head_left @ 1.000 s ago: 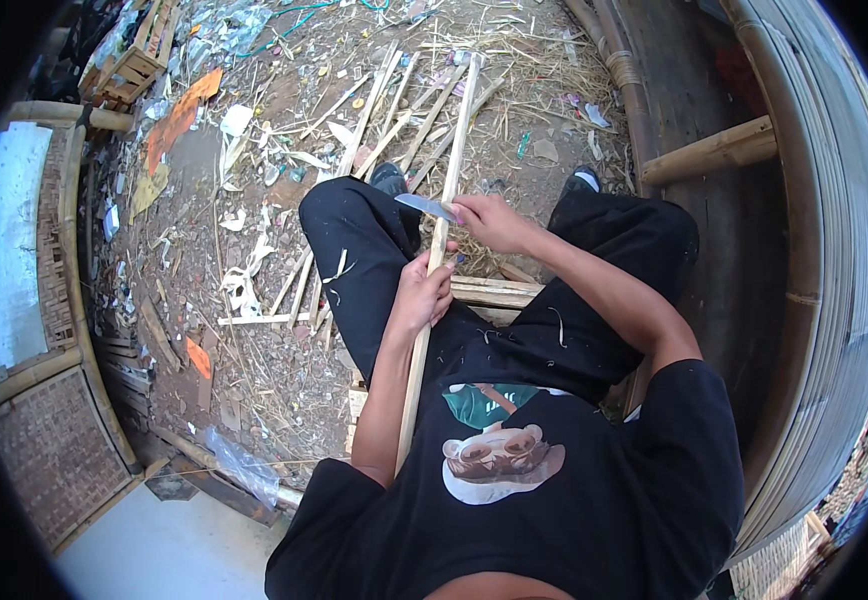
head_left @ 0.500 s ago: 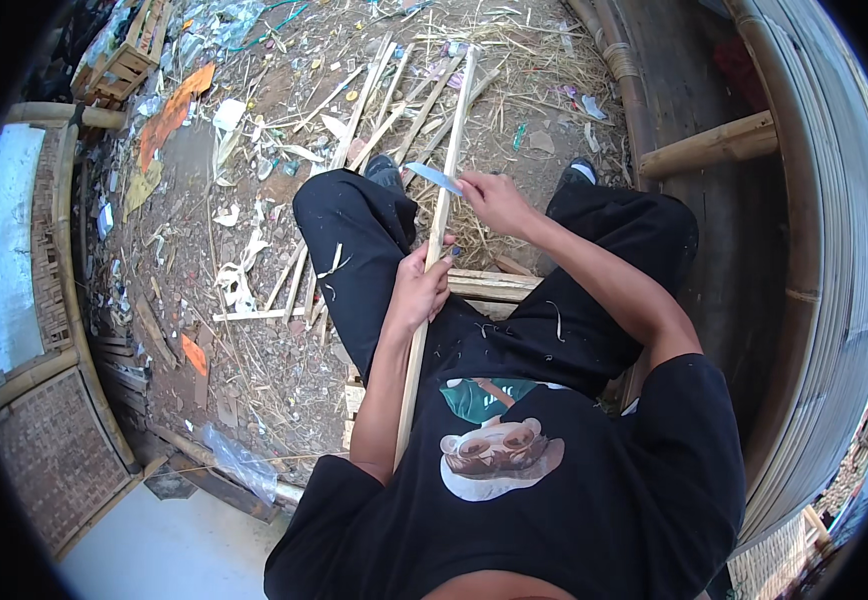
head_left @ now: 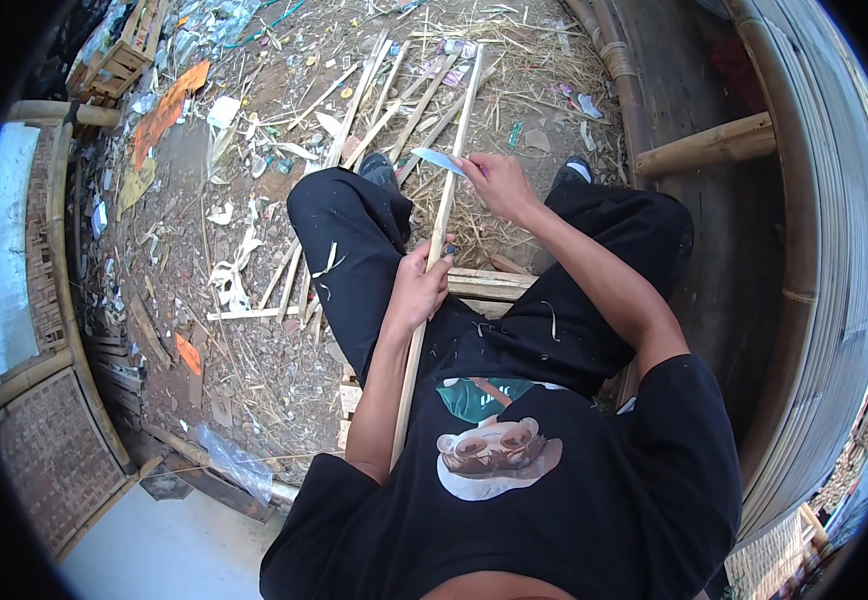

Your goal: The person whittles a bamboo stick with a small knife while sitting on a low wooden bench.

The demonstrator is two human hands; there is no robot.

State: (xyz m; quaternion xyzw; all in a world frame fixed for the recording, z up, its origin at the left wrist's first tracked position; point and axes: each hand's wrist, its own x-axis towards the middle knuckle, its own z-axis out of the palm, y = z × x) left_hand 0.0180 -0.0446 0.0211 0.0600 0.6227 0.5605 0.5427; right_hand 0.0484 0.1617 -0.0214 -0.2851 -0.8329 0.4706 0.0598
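A long pale bamboo strip (head_left: 444, 215) runs from my lap out over the ground ahead. My left hand (head_left: 420, 290) grips it near my left knee. My right hand (head_left: 497, 184) holds a knife (head_left: 438, 160) with a light blade, the blade resting against the strip farther along it. I sit in black trousers and a black shirt, knees apart, with shavings on the trousers.
Several cut bamboo strips (head_left: 379, 105) lie on the littered ground ahead among straw and scraps. A thick bamboo pole (head_left: 706, 148) and a curved bamboo wall (head_left: 824, 250) stand at the right. Woven panels (head_left: 49, 455) are at the lower left.
My right hand has slid the knife away from me along the strip, toward its far end. My left hand has kept its grip on the strip.
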